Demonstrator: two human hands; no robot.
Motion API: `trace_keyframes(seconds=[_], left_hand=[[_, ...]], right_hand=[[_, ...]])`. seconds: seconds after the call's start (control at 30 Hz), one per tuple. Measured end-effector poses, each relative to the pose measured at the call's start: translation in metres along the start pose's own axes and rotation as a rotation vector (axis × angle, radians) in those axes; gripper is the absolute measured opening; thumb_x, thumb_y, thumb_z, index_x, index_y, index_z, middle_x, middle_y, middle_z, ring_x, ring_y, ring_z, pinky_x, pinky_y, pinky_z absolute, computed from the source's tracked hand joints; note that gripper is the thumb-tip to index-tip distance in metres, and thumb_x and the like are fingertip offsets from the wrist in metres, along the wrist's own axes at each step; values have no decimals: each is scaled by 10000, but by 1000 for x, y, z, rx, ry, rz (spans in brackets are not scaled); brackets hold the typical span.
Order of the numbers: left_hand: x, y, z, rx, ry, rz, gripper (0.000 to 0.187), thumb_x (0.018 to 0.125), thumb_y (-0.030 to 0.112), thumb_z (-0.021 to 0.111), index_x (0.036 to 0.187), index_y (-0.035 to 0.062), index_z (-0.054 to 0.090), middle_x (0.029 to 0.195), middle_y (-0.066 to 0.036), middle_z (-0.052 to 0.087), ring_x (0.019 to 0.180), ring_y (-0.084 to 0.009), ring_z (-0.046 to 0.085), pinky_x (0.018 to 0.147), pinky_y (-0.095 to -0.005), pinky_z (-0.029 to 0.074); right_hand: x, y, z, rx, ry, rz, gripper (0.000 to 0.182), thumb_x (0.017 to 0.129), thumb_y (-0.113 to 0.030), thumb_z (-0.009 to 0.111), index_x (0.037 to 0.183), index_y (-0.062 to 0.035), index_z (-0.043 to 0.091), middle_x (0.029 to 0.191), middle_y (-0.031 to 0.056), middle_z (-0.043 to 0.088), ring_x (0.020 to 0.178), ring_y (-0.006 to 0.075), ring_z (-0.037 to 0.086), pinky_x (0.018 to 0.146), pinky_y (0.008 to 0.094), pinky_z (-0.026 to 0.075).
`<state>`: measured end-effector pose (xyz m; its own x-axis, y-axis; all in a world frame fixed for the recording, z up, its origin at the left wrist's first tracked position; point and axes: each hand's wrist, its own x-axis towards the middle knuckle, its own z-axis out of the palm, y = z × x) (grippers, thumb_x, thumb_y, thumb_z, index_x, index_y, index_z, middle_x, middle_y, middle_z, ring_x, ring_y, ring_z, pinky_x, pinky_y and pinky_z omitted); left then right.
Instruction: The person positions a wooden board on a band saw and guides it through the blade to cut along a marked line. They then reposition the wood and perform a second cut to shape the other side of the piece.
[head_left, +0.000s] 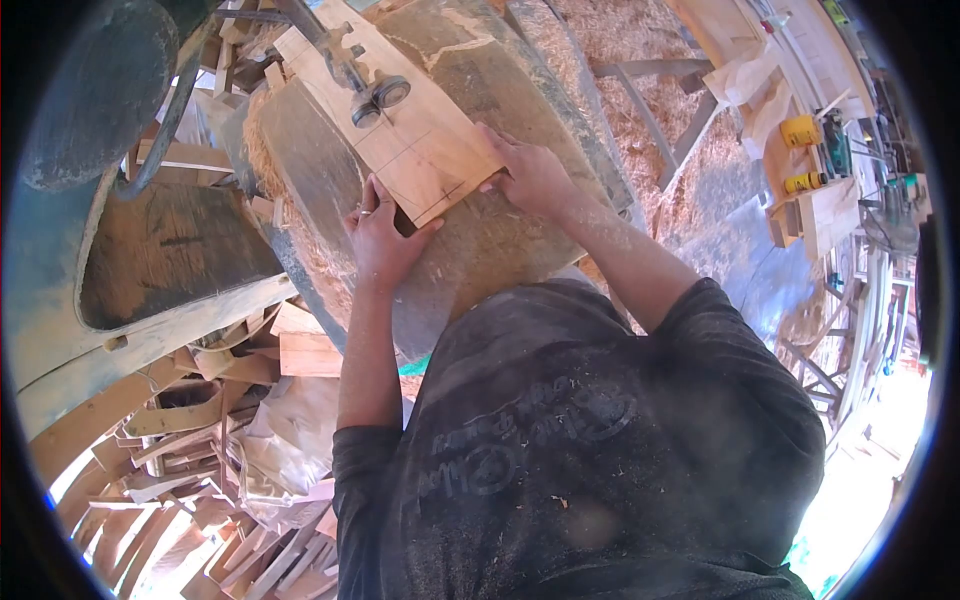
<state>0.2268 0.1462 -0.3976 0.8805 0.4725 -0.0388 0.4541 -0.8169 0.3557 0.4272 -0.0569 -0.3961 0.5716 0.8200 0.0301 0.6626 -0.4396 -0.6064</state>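
Left hand [380,235]: fingers spread flat, pressed on the near left corner of the wooden board [400,120], thumb hooked at its end edge; placed so, apparently to steady the piece and keep it from twisting

Right hand [530,175]: palm down, fingers loosely curled on the near right corner of the same board, pushing from behind; set wide of the other hand, likely to guide from both edges while staying clear of the cut line

Wooden board: pale flat plank lying on the saw table [480,250], running away from the body toward the blade guide [375,95]; pencil lines crossing near the close end, a notched outline at the far end

Blade guide: 2 round metal rollers sitting over the middle of the board, well ahead of both hands

Saw table: worn, dusty grey surface under the plank, shavings heaped at its left rim

Offcuts [200,500]: a jumble of wood scraps on the floor to the left, below the machine frame

Sawdust [620,40]: thick layer across the floor beyond the table

Workbench [810,170]: well apart on the right, bearing yellow tools
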Motion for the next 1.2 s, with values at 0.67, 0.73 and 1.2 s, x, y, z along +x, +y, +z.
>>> trace_keyframes(seconds=[0.67, 0.73, 1.2], left_hand=[[14, -9, -8, -30, -4, 19, 1248, 751, 567, 895, 1623, -122, 326, 1663, -309, 414, 1494, -358, 486, 1228, -450, 268], [16, -10, -9, -27, -5, 16, 1250, 745, 555, 902, 1624, -120, 325, 1659, -308, 419, 1494, -358, 485, 1227, -450, 268], [29, -21, -18, -78, -29, 50, 1230, 726, 505, 926, 1610, -128, 352, 1680, -265, 412, 1494, -314, 484, 1211, -442, 273]], right_hand=[[10, -14, -1, -6, -18, 51, 830, 954, -340, 751, 1636, -50, 376, 1490, 203, 604, 1237, 415, 665, 1008, 514, 548], [11, -14, -1, -10, -11, 48, 823, 958, -340, 747, 1629, -37, 379, 1481, 208, 606, 1236, 418, 664, 1001, 514, 549], [15, -13, 18, -7, 29, 93, 891, 935, -361, 774, 1665, -91, 342, 1546, 213, 566, 1286, 425, 638, 1046, 495, 535]])
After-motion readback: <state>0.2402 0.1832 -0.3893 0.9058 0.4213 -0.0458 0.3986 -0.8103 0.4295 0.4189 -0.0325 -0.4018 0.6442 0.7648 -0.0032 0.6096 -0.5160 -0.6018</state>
